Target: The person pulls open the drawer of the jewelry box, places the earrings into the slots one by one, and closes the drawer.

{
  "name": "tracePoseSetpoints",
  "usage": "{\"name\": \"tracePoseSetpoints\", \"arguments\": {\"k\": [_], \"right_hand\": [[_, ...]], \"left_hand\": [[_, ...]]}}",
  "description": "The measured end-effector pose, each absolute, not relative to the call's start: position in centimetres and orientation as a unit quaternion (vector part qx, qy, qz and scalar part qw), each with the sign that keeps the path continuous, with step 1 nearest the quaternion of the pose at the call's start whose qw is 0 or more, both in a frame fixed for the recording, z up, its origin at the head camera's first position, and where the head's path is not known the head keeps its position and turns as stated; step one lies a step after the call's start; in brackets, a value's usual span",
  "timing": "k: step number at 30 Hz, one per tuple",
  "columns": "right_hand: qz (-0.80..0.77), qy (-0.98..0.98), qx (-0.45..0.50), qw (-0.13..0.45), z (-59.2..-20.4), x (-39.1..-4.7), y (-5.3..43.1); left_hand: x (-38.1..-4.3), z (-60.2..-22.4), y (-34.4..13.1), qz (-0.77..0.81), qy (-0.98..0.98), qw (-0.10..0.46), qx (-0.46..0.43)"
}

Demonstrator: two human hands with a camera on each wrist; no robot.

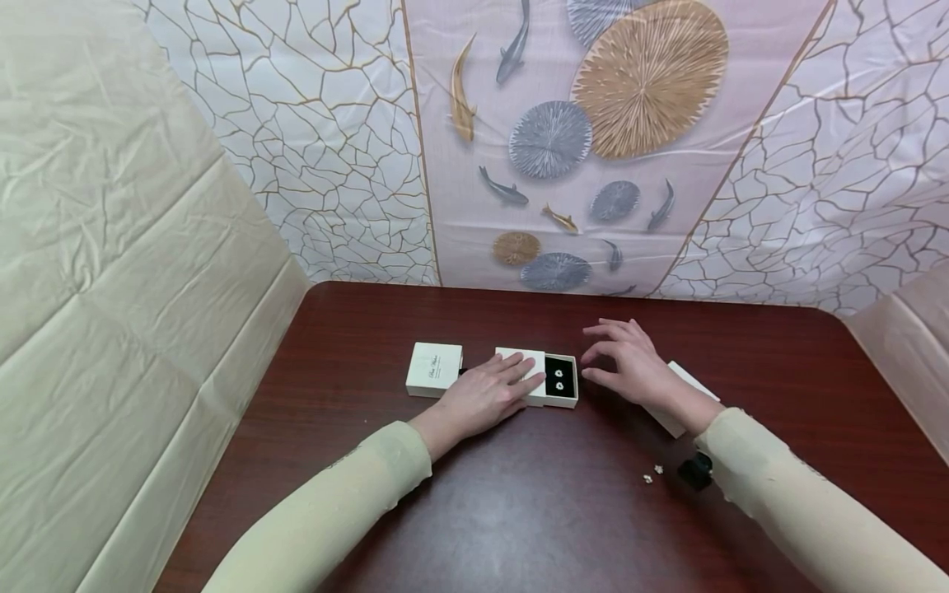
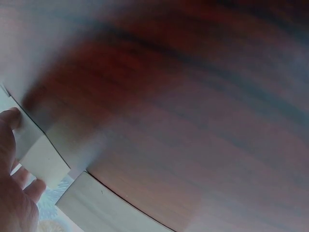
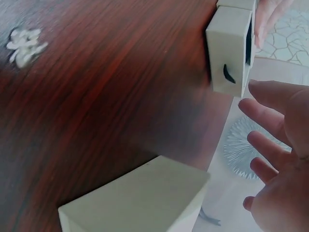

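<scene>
A small white jewellery box (image 1: 532,355) lies in the middle of the table, its drawer (image 1: 561,403) slid partly out to the right. Two small white earrings (image 1: 559,373) sit on the drawer's black lining. My left hand (image 1: 485,395) holds the box's sleeve from above; in the left wrist view the thumb is on one side of the box (image 2: 46,164) and fingers show on the other. Just right of the drawer is my right hand (image 1: 633,362), fingers loosely bent and holding nothing. In the right wrist view, a short dark tab shows on the drawer's end wall (image 3: 229,53).
Left of my left hand stands another white box (image 1: 433,366) with dark lettering. A third white box (image 1: 670,424) lies partly under my right forearm. Two loose white flower-like pieces (image 1: 653,473) are nearer me, beside a small black item (image 1: 694,471) at the right cuff.
</scene>
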State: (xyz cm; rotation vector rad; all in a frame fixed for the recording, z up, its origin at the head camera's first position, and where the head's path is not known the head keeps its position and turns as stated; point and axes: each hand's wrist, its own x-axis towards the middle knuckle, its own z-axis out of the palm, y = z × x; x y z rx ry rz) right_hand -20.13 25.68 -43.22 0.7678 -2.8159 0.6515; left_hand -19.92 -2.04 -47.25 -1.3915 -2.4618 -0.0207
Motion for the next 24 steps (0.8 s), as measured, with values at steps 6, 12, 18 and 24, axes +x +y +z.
{"name": "tracePoseSetpoints", "arguments": {"k": [6, 12, 18, 24], "right_hand": [[0.197, -0.945, 0.258, 0.048, -43.9, -20.1, 25.9], [0.190, -0.946, 0.260, 0.030, -44.5, -20.2, 25.7], [0.201, -0.944, 0.262, 0.026, -44.8, -20.4, 25.3], [0.217, -0.940, 0.263, 0.025, -44.8, -20.4, 24.9]], "left_hand": [[-19.9, -47.3, -2.1, -0.005, -0.864, 0.148, -0.480], [-19.9, -47.2, -2.0, -0.001, -0.865, 0.143, -0.481], [-19.9, -47.1, -2.0, -0.006, -0.866, 0.142, -0.479], [-19.9, -47.1, -2.1, -0.007, -0.867, 0.139, -0.478]]}}
